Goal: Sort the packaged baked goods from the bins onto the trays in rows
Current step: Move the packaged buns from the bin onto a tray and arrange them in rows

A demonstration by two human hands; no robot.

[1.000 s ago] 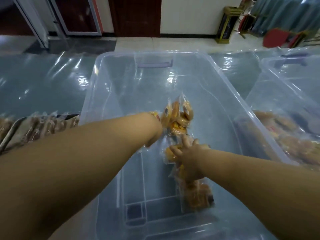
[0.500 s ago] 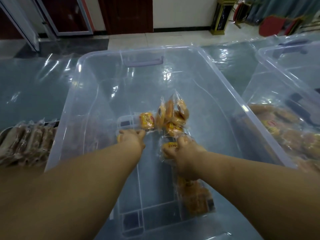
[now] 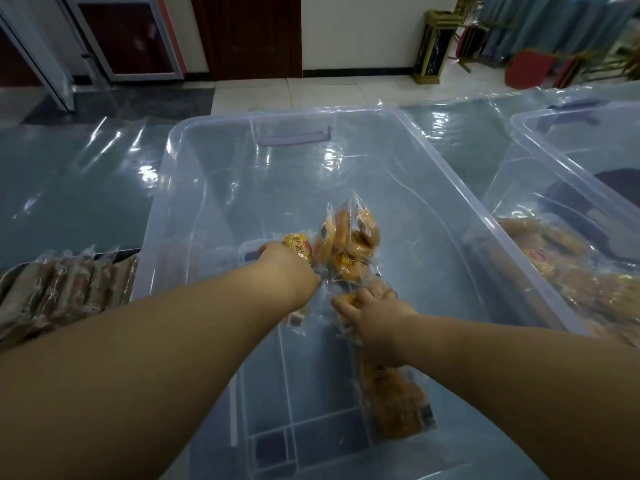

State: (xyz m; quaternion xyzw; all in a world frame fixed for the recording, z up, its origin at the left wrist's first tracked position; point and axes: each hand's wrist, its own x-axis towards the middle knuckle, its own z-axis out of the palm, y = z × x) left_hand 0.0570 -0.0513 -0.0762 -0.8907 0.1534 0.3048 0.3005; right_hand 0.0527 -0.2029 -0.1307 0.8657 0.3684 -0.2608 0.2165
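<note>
Both hands low in clear bin, centre frame. Right hand curled round bun pack. Left hand touching labelled pack; grip not discernible. Loose pile just beyond. Risk: slick film, packs slip during lift toward tray, left edge.

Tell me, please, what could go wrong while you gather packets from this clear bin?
Both the left hand and right hand crowd one loose pile of packets; glossy wrappers could slip from a hurried grab. The flat packet lying beneath the right forearm might be overlooked.
</note>
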